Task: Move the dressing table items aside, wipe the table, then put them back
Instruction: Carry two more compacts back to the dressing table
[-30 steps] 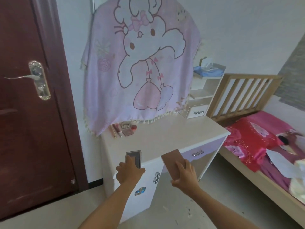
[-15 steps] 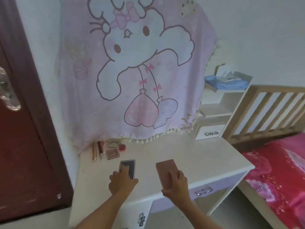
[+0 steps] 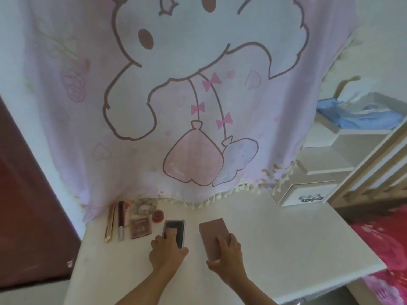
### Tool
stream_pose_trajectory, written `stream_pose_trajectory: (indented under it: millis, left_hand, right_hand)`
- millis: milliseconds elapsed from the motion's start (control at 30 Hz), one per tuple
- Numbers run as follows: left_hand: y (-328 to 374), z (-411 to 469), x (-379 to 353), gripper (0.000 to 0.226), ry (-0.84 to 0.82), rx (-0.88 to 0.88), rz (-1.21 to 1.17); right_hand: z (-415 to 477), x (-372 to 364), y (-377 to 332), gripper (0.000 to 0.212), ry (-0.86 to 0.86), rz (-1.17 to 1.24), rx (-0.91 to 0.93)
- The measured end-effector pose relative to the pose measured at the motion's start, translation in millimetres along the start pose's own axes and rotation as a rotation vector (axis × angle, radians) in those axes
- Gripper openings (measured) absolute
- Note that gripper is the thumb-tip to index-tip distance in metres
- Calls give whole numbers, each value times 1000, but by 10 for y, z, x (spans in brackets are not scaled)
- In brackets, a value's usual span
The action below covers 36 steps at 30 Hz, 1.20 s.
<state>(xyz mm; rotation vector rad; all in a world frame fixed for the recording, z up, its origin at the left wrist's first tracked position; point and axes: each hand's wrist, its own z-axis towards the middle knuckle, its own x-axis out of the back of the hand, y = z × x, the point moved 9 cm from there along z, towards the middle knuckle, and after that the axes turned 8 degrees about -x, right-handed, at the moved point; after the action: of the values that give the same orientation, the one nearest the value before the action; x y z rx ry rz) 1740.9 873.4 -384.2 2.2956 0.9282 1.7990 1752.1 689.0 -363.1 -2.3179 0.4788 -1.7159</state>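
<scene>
Left hand (image 3: 167, 253) grips one phone (image 3: 177, 227), right hand (image 3: 229, 255) one pink box (image 3: 211, 231), on the table (image 3: 286, 238).

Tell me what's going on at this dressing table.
A person is working at the white dressing table. Their left hand holds a dark flat case lying on the tabletop. Their right hand holds a pink box just beside it. A few small makeup items sit grouped at the back left, below the hanging pink cloth.
</scene>
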Motion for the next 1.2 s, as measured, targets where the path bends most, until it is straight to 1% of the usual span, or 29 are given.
stream_pose_trajectory:
  millis: [67, 200, 333, 467, 567, 733, 900, 967, 1033, 1067, 1100, 1167, 1200]
  left_hand:
    - [32, 97, -42, 75, -9, 3, 4]
    - [73, 213, -58, 68, 25, 16, 19]
    - [92, 271, -40, 74, 69, 67, 47]
    - [101, 291, -64, 74, 126, 125, 79]
    - [104, 332, -87, 76, 140, 168, 64]
    - [113, 384, -99, 65, 210, 199, -25]
    - [95, 390, -82, 68, 245, 201, -61]
    - [76, 394, -102, 63, 238, 200, -74]
    - [103, 400, -96, 44, 303, 146, -73]
    - [97, 395, -94, 38, 334, 130, -74]
    - [93, 357, -67, 37, 340, 137, -77]
    - [51, 259, -34, 45, 321, 196, -43]
    - [50, 213, 2, 48, 334, 193, -21]
  right_hand:
    - [149, 19, -71, 68, -8, 2, 29]
    - [462, 12, -256, 70, -41, -6, 105]
    - [767, -92, -380, 73, -115, -22, 156]
    - [973, -219, -460, 76, -169, -33, 211]
    - [1063, -283, -470, 77, -186, -26, 231]
    - [1126, -338, -488, 77, -217, -11, 272]
    - [1059, -427, -497, 73, -269, -48, 320]
    - [1032, -430, -497, 70, -260, -72, 331]
    - [1015, -419, -504, 69, -245, -100, 338]
    - [1013, -416, -502, 69, -231, -111, 344]
    - [1013, -396, -496, 68, -214, -115, 348]
    - [991, -337, -489, 68, -162, -171, 345]
    - [965, -257, -527, 70, -74, -185, 376]
